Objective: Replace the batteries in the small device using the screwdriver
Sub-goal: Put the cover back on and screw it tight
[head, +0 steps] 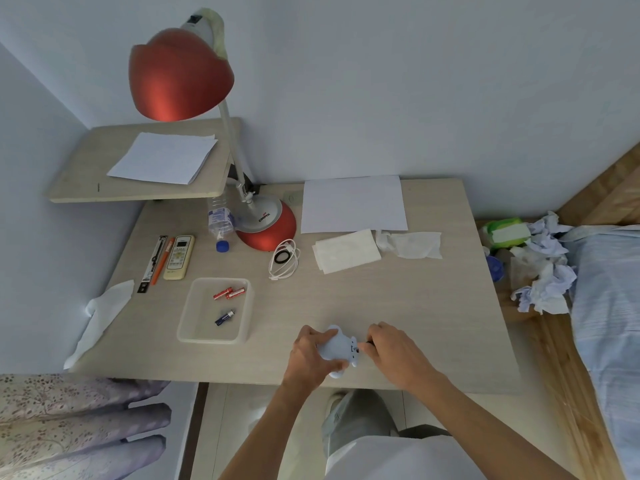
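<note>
Head view shows the small device, a pale rounded thing, lying close to the near edge of the table, a little right of centre. The left hand grips it from the left side, fingers curled over its body. The right hand is closed around a short dark tool that I take for the screwdriver. Only a sliver of it shows beyond the fingers, pointed at a dark spot on the device's right end. I cannot tell whether the tip is seated in a screw.

My worries from here:
- The tip could skid off the screw head if the left hand lets the device rock, because the body is rounded and sits on a smooth top.
- A freed screw is tiny and the work is beside the near edge, so it could roll off to the floor.
- The clear tray to the left holds two red batteries and one blue battery. I cannot tell fresh from spent, so a mix-up is possible.
</note>
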`<state>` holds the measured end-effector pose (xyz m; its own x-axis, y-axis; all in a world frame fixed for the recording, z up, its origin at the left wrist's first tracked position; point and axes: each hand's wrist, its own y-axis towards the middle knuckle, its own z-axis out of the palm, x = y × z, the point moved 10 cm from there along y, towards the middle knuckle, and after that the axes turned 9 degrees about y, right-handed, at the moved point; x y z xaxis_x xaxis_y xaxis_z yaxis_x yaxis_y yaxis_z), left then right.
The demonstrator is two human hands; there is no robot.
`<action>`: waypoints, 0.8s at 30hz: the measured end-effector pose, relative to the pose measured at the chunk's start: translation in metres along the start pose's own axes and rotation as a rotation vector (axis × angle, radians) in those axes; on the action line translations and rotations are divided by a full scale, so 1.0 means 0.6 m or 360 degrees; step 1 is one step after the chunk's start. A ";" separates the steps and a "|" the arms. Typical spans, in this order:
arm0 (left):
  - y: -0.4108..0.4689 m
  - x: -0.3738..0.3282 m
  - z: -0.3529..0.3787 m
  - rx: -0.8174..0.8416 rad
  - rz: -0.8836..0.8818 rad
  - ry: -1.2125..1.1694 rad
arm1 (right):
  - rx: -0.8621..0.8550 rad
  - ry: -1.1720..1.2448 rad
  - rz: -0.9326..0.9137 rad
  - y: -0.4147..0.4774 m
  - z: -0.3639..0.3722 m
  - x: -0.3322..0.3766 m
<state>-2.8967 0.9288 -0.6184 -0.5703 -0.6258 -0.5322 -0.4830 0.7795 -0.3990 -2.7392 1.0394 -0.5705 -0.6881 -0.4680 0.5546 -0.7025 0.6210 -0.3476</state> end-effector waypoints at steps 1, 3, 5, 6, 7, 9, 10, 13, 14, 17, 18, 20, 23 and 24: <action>0.000 0.000 0.001 0.0001 -0.0005 -0.0012 | 0.0012 -0.0038 0.0012 0.002 0.003 -0.001; 0.000 0.001 0.002 0.0005 -0.0007 -0.0022 | 0.0002 -0.0062 0.0001 0.006 0.007 0.000; 0.002 0.003 0.002 0.0010 -0.0007 -0.0014 | -0.0049 -0.0056 -0.0044 0.009 0.006 0.004; 0.004 0.003 0.002 0.0011 -0.0004 -0.0008 | -0.0077 -0.0060 -0.0070 0.009 0.005 0.006; 0.004 0.002 0.002 0.0009 0.0000 -0.0004 | -0.0097 -0.0055 -0.0092 0.008 0.005 0.005; 0.005 0.004 0.002 0.0011 -0.0011 -0.0002 | -0.0123 0.0009 -0.0122 0.006 0.005 0.002; 0.005 0.006 0.002 0.0011 -0.0019 -0.0004 | -0.0137 0.0047 -0.0134 0.005 0.003 0.000; 0.004 0.007 0.004 0.0012 -0.0020 -0.0030 | -0.0185 0.0135 -0.0162 0.004 -0.002 -0.007; 0.004 0.007 0.003 0.0011 -0.0019 -0.0035 | -0.0191 0.0167 -0.0163 0.004 -0.002 -0.008; 0.004 0.007 0.001 0.0001 -0.0015 -0.0064 | -0.0177 0.0243 -0.0148 0.004 0.002 -0.011; 0.004 0.008 0.000 -0.0003 -0.0016 -0.0073 | -0.0167 0.0263 -0.0149 0.004 0.003 -0.011; 0.001 0.007 0.001 -0.0013 -0.0014 -0.0077 | -0.0153 0.0240 -0.0137 0.003 0.005 -0.010; -0.002 0.007 0.002 -0.0038 -0.0019 -0.0092 | -0.0125 0.0099 -0.0040 0.004 0.004 -0.021; -0.003 0.006 0.002 -0.0045 -0.0017 -0.0092 | -0.0105 0.0041 -0.0011 0.005 0.005 -0.024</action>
<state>-2.8974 0.9250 -0.6204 -0.5260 -0.6308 -0.5705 -0.5079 0.7710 -0.3842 -2.7320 1.0462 -0.5815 -0.6777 -0.4567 0.5763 -0.6932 0.6582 -0.2936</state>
